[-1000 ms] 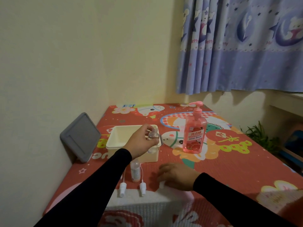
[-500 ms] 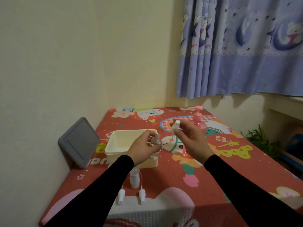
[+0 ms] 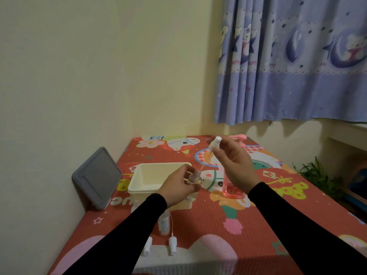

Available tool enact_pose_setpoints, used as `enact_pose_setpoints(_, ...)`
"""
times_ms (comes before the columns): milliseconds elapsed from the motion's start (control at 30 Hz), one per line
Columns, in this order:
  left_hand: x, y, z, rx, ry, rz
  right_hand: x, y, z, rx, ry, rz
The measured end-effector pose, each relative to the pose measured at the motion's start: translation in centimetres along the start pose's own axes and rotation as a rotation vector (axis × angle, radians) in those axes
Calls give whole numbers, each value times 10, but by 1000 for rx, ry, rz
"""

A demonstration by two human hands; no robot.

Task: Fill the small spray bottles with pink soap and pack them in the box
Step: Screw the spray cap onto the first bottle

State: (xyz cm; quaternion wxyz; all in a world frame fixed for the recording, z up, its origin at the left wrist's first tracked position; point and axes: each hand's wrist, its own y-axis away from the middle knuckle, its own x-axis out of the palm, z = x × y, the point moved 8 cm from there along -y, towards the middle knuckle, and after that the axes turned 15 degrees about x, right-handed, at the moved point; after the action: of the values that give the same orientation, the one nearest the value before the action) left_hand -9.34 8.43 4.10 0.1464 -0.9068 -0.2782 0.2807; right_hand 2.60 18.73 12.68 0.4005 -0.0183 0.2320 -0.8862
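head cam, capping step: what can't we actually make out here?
- Pump bottle: head view, body mostly hidden behind right hand.
- Small bottle: left hand covers it; fill level unreadable.
- Standing bottle: top hidden by left sleeve.
- Box: near floor hidden.

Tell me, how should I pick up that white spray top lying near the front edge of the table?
Pinch the chunky white head of the spray top from above, fingers on its two long sides. It lies flat, with its thin tube running back toward the small bottle, and the tube looks too bendy to grip.
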Motion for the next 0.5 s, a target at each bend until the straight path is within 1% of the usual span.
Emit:
enact_pose_setpoints(300,4,-5,-4,25,30,3,17,4,-6,18,49,106)
enact_pose_setpoints(500,5,-8,-11,62,82,-12,23,1,-28,136,40,169)
